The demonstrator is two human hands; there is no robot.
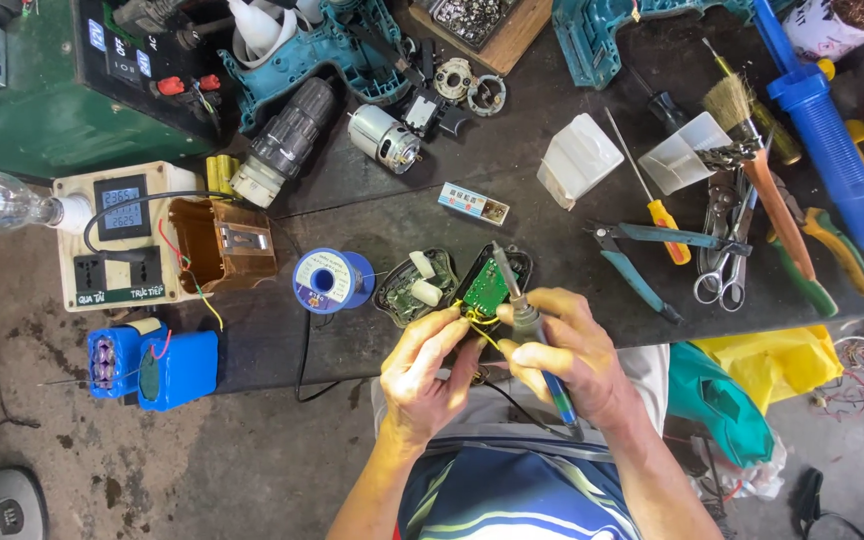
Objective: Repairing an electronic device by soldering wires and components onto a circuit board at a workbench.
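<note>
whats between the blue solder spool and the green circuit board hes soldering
In the head view, an opened black plastic shell half holding two white oblong parts lies between the blue solder spool and the green circuit board.

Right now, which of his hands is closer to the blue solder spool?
Left. The left hand is just right of the spool, pinching yellow wires. The right hand is farther right, holding the soldering iron.

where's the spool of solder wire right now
In the head view, the blue solder spool stands on the dark workbench, left of the open black casing and up-left of the left hand.
</note>
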